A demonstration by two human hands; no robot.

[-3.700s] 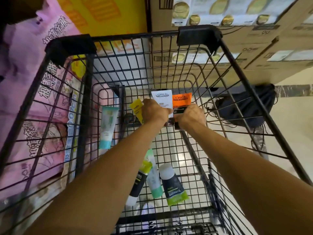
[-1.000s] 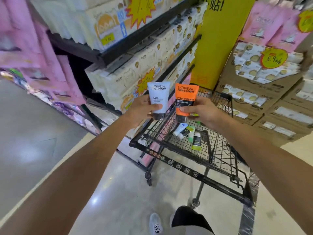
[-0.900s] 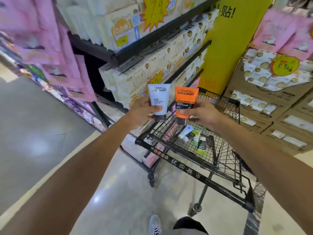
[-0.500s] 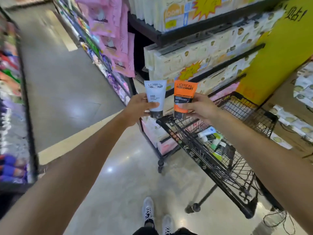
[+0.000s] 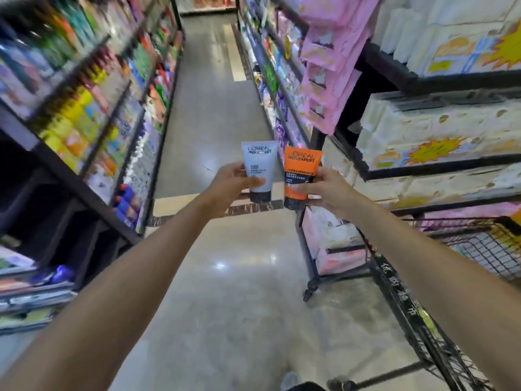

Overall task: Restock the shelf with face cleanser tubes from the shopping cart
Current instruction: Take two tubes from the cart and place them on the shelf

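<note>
Fingers (image 5: 255, 182) of the left hand (image 5: 229, 186) curl round the lower half of the grey tube (image 5: 258, 170), thumb across its front, cap end down. Just to its right, the right hand (image 5: 328, 190) pinches the orange tube (image 5: 300, 176) the same way, low on the body near the dark cap. Both tubes stand upright, side by side and close but apart, held out at arm's length over the aisle floor (image 5: 225, 277), labels facing the person. Gripping low probably keeps the printed fronts readable, handy for matching each to its slot.

Each tube is flat and wide at the crimped top, narrowing to a dark cap; the grey one carries dark lettering, the orange one black lettering over a dark band.

Blurred product shelves (image 5: 84, 108) run down the left; the cart (image 5: 423, 320) sits at lower right, its contents out of sight. Neither tube is shelved yet.
</note>
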